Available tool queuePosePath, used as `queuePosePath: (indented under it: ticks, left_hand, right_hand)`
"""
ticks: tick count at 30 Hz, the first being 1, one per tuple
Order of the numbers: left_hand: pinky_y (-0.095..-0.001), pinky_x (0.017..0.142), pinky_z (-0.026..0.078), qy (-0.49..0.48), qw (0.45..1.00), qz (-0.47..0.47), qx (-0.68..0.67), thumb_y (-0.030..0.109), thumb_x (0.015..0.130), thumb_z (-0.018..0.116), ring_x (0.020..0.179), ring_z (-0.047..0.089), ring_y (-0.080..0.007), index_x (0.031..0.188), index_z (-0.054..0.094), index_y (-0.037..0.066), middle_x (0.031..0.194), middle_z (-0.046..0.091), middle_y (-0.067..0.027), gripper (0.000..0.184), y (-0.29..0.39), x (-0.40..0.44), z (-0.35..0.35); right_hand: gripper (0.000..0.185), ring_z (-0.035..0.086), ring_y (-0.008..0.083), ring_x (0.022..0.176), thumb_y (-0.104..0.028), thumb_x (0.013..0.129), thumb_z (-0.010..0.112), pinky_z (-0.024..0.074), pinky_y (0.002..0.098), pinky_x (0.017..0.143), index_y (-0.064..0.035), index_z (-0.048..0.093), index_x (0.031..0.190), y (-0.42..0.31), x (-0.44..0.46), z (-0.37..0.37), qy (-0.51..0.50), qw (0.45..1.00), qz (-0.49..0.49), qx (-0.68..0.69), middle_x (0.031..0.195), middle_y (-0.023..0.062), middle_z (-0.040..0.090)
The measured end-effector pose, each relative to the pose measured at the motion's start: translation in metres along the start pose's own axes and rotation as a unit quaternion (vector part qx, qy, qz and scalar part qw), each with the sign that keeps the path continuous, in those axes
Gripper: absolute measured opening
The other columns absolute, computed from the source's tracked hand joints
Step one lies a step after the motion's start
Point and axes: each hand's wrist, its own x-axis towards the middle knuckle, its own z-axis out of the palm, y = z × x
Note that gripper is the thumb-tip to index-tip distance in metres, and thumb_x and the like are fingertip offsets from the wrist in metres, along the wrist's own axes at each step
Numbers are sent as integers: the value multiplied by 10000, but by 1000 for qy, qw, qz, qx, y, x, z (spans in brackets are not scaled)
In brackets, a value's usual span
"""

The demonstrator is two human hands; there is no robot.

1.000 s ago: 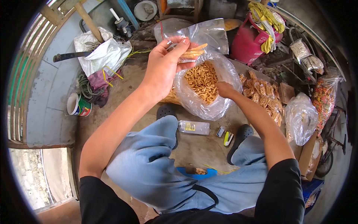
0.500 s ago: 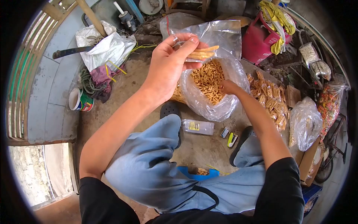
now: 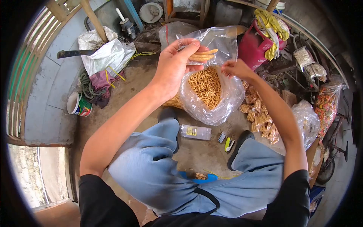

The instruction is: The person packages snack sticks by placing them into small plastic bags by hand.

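While the left hand (image 3: 176,64) grips snack sticks (image 3: 204,56), the right hand (image 3: 236,70) hangs by the bag's rim

Clock read from the open clear bag (image 3: 208,118), 12 toward top of view. Bag on floor, mouth wide, filled with short golden-brown snack pieces (image 3: 206,87). Left hand at 10: thumb and fingers closed on the sticks, at the bag's upper edge in view; clear plastic film (image 3: 224,41) beyond, cannot tell if sticks lie inside it. Right hand between 1 and 2: fingers curled, contents, if any, cannot be told.

Other containers: at 4, a pile of bundled snacks (image 3: 261,115); at 3, farther out, a tall clear bag (image 3: 328,101) of multicoloured pieces; at 6, a blue tray (image 3: 211,177) holding brown bits, partly hidden by trousers; at 9, a tipped white-and-green tub (image 3: 85,107), contents unclear; at 10, a white sack (image 3: 113,56), well apart.
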Motion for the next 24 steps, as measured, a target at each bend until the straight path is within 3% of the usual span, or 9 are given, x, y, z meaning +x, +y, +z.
queuePosePath:
  ticks: [4, 6, 9, 14, 17, 24]
  left_hand:
    - [-313, 716, 545, -5, 1000, -7, -25, 203, 916, 613, 859, 659, -188, 1033, 623, 98, 1035, 675, -95, 159, 2, -2, 7]
    - [-315, 709, 545, -3, 999, -22, -38, 221, 915, 606, 853, 660, -188, 1035, 612, 102, 1034, 672, -90, 169, 3, -3, 13]
    - [-315, 692, 549, -22, 998, -34, -53, 233, 921, 590, 833, 661, -187, 1041, 597, 103, 1030, 668, -85, 177, 3, -4, 20]
    - [-296, 636, 553, -73, 993, -42, -88, 231, 920, 581, 795, 662, -184, 1029, 583, 97, 1003, 662, -73, 173, 0, -7, 34]
    - [-296, 632, 558, -99, 991, -44, -76, 241, 915, 585, 786, 658, -179, 1028, 584, 97, 973, 657, -61, 183, 2, -9, 39]
    - [-288, 604, 540, -94, 992, -62, -52, 265, 925, 565, 777, 649, -167, 1012, 584, 110, 950, 652, -48, 179, 2, -12, 43]
  right_hand:
    - [205, 579, 70, 700, -198, 909, 636, 495, 216, 612, -16, 659, 1001, -118, -59, -28, 139, 988, -66, 10, 865, 17, 668]
    - [209, 564, 47, 682, -195, 920, 626, 472, 194, 604, -9, 660, 1010, -158, -91, -31, 231, 962, -143, 29, 865, 6, 672]
    - [212, 551, 36, 659, -199, 922, 629, 453, 184, 592, -9, 662, 1013, -203, -145, -25, 264, 944, -192, 35, 844, 0, 674]
    - [200, 546, 31, 646, -196, 919, 636, 451, 183, 573, -14, 672, 995, -219, -198, -7, 249, 953, -169, -40, 783, -1, 667]
    - [190, 560, 36, 662, -173, 907, 653, 473, 199, 577, -4, 674, 992, -219, -211, 2, 309, 932, -188, -9, 785, 6, 668]
    - [194, 581, 47, 678, -152, 878, 691, 490, 201, 614, -6, 641, 995, -199, -216, 8, 324, 928, -179, 46, 804, 28, 682]
